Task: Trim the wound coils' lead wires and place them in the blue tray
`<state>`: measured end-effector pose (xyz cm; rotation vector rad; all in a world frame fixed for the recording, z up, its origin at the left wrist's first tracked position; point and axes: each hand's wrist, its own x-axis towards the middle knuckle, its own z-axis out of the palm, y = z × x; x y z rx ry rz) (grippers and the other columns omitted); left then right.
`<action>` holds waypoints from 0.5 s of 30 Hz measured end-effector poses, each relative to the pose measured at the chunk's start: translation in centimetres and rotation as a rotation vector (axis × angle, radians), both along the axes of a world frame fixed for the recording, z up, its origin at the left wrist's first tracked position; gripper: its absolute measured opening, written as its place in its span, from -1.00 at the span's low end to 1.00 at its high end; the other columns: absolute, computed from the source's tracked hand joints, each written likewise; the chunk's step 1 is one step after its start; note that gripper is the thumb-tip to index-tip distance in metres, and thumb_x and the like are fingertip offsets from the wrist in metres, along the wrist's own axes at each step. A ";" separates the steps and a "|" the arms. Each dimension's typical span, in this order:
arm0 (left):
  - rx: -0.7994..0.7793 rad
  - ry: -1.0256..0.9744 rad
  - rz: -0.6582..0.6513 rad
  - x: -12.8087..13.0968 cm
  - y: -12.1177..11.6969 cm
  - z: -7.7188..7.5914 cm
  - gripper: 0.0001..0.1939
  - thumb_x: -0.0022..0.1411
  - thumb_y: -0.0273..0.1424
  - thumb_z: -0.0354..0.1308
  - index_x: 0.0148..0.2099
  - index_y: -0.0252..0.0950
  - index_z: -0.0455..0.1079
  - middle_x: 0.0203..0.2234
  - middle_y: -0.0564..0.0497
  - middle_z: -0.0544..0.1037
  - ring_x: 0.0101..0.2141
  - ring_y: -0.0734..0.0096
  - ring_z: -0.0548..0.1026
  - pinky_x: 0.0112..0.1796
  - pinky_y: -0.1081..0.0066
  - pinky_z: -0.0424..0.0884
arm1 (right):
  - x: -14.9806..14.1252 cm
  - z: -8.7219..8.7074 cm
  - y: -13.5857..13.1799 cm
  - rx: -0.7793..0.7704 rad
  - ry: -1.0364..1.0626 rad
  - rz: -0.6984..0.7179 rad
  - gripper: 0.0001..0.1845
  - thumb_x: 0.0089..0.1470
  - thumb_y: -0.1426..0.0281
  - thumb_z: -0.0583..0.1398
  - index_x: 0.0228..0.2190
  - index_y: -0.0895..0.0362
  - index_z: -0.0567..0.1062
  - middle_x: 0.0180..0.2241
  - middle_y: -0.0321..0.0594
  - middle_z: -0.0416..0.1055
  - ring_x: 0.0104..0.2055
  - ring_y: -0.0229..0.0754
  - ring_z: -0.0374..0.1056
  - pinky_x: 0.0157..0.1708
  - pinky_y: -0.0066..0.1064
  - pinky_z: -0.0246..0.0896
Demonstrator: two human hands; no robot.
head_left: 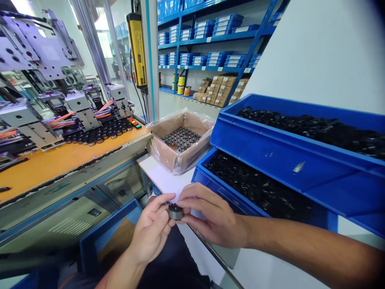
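Low in the middle of the view, my left hand (152, 228) and my right hand (210, 216) meet around one small dark round part (175, 211). Fingertips of both hands pinch it from either side, just in front of the white table's near edge. Right behind my right hand stands the lower blue bin (210, 182), filled with black ring-shaped parts. A second blue bin (270, 148) of similar black parts sits stacked above and behind it.
A plastic-lined cardboard box (177, 156) of small dark parts stands on the white table (164, 178). To the left is a machine with an orange deck (60, 158) and a row of black fixtures. An empty blue bin (102, 241) sits below. Blue shelving stands far back.
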<state>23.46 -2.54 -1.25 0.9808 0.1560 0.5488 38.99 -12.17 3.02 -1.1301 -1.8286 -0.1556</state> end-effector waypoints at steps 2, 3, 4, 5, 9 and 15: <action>0.190 0.011 0.074 -0.5 0.3 -0.2 -0.65 0.31 -0.23 0.16 0.12 -0.10 0.45 -0.22 -0.08 0.62 -0.22 0.35 0.57 -0.17 0.38 0.48 | 0.1 0.1 -0.1 0.002 -0.018 0.005 -0.73 0.19 0.55 0.16 -0.05 0.24 0.38 -0.20 -0.02 0.42 -0.12 -0.12 0.36 -0.13 -0.23 0.43; 0.338 0.012 0.137 -0.7 0.5 -0.3 -0.63 0.30 -0.26 0.18 0.14 -0.10 0.43 -0.16 -0.10 0.60 -0.15 0.31 0.55 -0.11 0.34 0.47 | 0.1 0.1 -0.1 0.009 -0.034 0.001 -0.71 0.19 0.55 0.16 -0.04 0.24 0.38 -0.19 -0.01 0.42 -0.11 -0.11 0.36 -0.13 -0.22 0.43; 0.503 0.009 0.208 -0.9 0.8 -0.2 -0.60 0.27 -0.29 0.22 0.15 -0.11 0.42 -0.10 -0.12 0.57 -0.10 0.27 0.52 -0.07 0.30 0.45 | 0.2 0.1 -0.1 0.018 -0.048 -0.006 -0.70 0.18 0.56 0.16 -0.02 0.24 0.37 -0.19 0.00 0.42 -0.11 -0.11 0.36 -0.14 -0.21 0.43; 0.668 0.004 0.279 -1.1 1.1 -0.1 -0.58 0.23 -0.34 0.26 0.15 -0.12 0.42 -0.07 -0.12 0.54 -0.07 0.25 0.50 -0.05 0.30 0.43 | 0.2 0.1 -0.1 0.025 -0.060 -0.014 -0.68 0.18 0.55 0.16 -0.02 0.24 0.36 -0.19 0.00 0.42 -0.12 -0.11 0.36 -0.14 -0.21 0.43; 1.081 -0.024 0.448 -1.2 1.9 0.9 -0.65 0.20 -0.52 0.27 0.05 -0.20 0.48 -0.19 -0.06 0.53 -0.22 0.40 0.51 -0.20 0.44 0.46 | 0.0 0.0 -0.3 0.024 -0.064 -0.005 -0.67 0.18 0.55 0.14 0.00 0.25 0.35 -0.20 0.00 0.42 -0.10 -0.11 0.38 -0.14 -0.22 0.44; 1.178 -0.008 0.517 -1.3 1.0 1.4 -0.78 0.24 -0.50 0.23 -0.05 -0.27 0.47 -0.29 -0.03 0.55 -0.29 0.43 0.53 -0.26 0.47 0.46 | -0.2 0.0 -0.4 -0.059 -0.055 0.003 -0.72 0.21 0.55 0.12 -0.02 0.25 0.37 -0.21 -0.03 0.44 -0.11 -0.14 0.38 -0.11 -0.27 0.44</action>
